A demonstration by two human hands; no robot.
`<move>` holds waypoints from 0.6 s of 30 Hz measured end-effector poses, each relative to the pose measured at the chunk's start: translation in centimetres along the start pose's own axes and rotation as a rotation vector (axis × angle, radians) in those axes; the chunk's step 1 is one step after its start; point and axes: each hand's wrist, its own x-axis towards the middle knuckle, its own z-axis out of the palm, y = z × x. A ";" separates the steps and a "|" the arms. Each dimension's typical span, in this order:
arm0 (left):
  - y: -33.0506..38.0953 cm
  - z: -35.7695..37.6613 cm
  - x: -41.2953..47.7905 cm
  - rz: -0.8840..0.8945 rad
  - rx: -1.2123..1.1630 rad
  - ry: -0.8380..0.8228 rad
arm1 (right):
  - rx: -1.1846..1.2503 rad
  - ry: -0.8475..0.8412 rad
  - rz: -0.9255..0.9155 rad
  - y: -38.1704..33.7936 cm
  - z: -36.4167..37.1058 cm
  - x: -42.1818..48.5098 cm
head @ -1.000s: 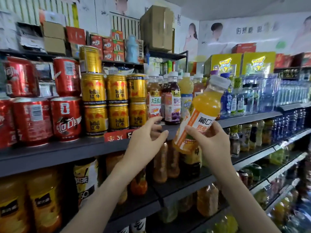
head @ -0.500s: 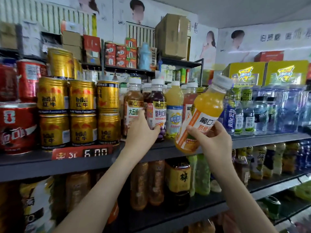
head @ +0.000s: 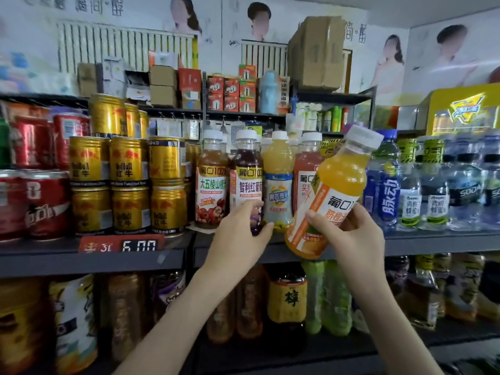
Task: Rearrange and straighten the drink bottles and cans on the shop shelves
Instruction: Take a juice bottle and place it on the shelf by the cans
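"What were the hands doing?"

"The right hand gripped an orange juice bottle round its lower half. It was off the shelf, in front of the edge, tilted with its white cap up and to the right. The left hand had thumb and fingers curled round the base of a dark grape juice bottle, which stood upright in the front row."

"And beside that one?"

"A reddish-brown hawthorn bottle just to its left, a pale yellow bottle to its right, then a pink-red bottle partly behind the tilted one. Further left were gold Red Bull cans stacked two high, with red cans beyond them. On the right stood blue sports bottles. A red price tag sat on the shelf edge."
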 end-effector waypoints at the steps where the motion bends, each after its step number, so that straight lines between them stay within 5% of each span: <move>1: 0.2 0.2 0.2 0.012 0.008 -0.013 | -0.005 0.024 -0.002 0.0 -0.3 -0.1; 12: 4.4 6.4 2.3 0.148 0.012 -0.051 | -0.159 0.207 -0.022 0.3 -7.3 2.1; 18: 7.7 11.7 4.8 0.056 0.091 0.000 | -0.193 0.204 -0.002 1.7 -11.7 5.1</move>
